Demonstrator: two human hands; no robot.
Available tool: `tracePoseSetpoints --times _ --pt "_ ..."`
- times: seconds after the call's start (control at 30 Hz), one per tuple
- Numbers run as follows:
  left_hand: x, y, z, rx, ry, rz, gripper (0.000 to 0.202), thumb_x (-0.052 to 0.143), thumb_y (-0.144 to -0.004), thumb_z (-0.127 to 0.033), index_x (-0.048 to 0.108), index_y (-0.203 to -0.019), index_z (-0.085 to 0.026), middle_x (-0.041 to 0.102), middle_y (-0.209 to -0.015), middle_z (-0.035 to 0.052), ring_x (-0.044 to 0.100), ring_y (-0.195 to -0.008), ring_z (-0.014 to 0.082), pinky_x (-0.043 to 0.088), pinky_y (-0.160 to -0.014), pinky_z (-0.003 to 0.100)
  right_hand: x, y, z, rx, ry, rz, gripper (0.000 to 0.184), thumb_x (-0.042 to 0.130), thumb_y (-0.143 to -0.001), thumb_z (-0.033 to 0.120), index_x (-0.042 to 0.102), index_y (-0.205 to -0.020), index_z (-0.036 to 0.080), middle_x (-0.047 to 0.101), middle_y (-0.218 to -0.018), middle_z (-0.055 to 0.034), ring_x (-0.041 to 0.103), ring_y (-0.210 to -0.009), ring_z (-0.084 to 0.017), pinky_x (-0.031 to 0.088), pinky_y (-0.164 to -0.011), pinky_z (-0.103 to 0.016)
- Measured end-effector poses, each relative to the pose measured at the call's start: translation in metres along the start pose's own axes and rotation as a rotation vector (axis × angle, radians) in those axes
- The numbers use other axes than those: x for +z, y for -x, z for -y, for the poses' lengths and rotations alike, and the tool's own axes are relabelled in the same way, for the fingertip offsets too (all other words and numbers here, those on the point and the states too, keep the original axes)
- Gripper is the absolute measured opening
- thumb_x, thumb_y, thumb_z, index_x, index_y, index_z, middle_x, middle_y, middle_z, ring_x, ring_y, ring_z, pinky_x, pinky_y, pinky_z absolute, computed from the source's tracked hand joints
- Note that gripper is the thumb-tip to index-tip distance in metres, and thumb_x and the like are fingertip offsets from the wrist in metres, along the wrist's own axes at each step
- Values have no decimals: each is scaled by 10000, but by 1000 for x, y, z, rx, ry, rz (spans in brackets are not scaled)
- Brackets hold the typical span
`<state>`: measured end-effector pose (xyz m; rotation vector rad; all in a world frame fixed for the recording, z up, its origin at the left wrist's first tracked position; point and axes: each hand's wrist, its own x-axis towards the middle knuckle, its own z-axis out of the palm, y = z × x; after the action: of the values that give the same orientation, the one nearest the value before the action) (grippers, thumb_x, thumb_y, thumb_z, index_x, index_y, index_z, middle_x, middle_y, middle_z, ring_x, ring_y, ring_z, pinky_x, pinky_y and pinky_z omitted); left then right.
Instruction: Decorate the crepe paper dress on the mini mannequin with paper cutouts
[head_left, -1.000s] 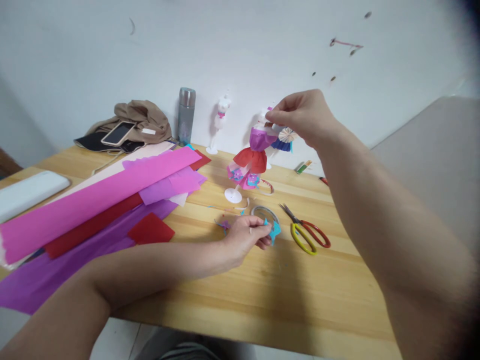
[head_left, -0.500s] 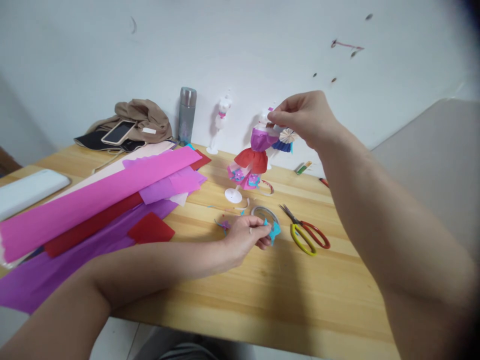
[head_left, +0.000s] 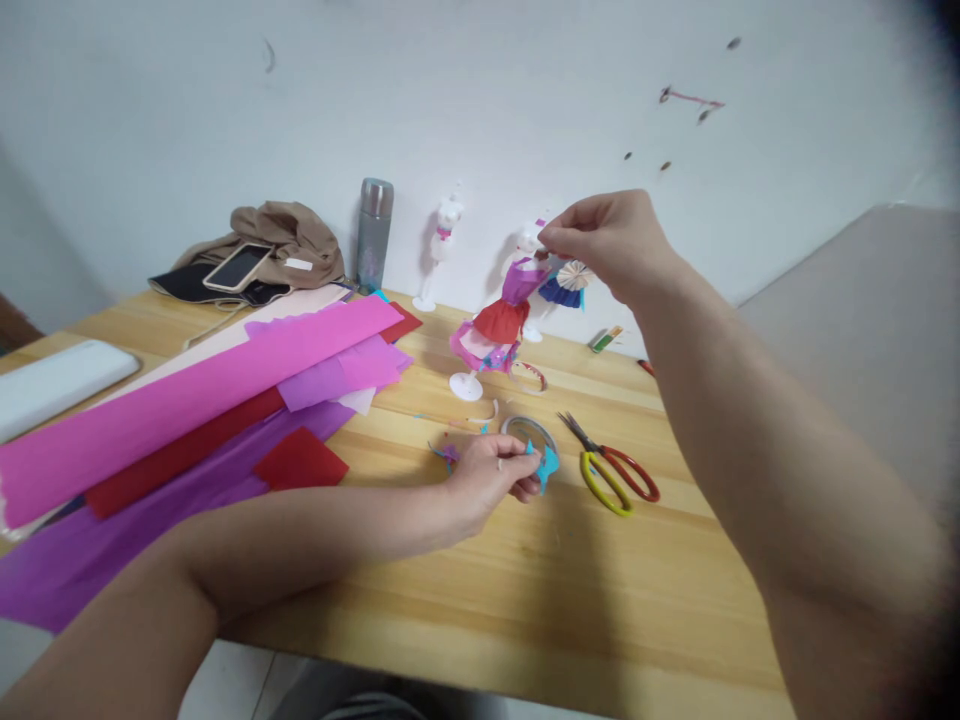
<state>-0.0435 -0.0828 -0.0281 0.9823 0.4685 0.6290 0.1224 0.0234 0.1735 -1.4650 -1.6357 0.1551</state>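
My right hand [head_left: 609,242] is raised over the back of the wooden table [head_left: 570,590], fingers pinched on the top of a small white mannequin doll [head_left: 501,322] dressed in purple, red and pink paper. The doll leans to the right on its round white base. My left hand [head_left: 495,476] rests on the table with its fingers closed on a small blue paper piece [head_left: 548,464], right beside a roll of tape [head_left: 529,430].
Red and yellow scissors [head_left: 615,470] lie right of the tape. Long pink, red and purple paper sheets [head_left: 202,410] cover the table's left. At the back stand a grey flask [head_left: 373,233], a bare white mannequin [head_left: 441,245], a brown cloth with a phone [head_left: 238,266].
My right hand has tilted the dressed doll further to the right and turned it a little. My left hand has stayed in place with the blue paper.
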Motion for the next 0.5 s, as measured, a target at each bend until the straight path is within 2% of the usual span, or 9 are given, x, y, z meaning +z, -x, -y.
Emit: tracePoseSetpoints --times 0.13,0.23,0.33,0.5 --pt "0 0 -2 7 -6 8 403 838 -700 -502 632 -681 -156 599 -627 12 531 -591 112 444 -644 286 -3 -5 -11 -22 15 3 131 853 -749 316 732 -706 285 766 -717 -67 738 -881 -333 622 -801 -525" --pt "1 0 -2 12 -2 2 389 832 -683 -491 633 -678 -157 601 -628 13 533 -594 113 443 -639 284 -5 -8 -18 -36 1 35 81 838 -771 310 757 -783 313 792 -785 -66 740 -964 -359 626 -846 -556" --pt "1 0 -1 3 9 -10 376 832 -682 -479 640 -690 -155 609 -636 16 542 -600 117 441 -638 284 -5 -8 -20 -29 -13 44 107 835 -771 296 768 -849 326 802 -821 -68 731 -1008 -372 624 -868 -569" --pt "-1 -1 1 5 10 8 409 853 -688 -502 642 -695 -151 609 -637 19 539 -600 118 436 -645 288 -6 -6 -15 -47 0 36 94 840 -762 335 755 -803 334 778 -750 -38 738 -913 -340 636 -822 -531"
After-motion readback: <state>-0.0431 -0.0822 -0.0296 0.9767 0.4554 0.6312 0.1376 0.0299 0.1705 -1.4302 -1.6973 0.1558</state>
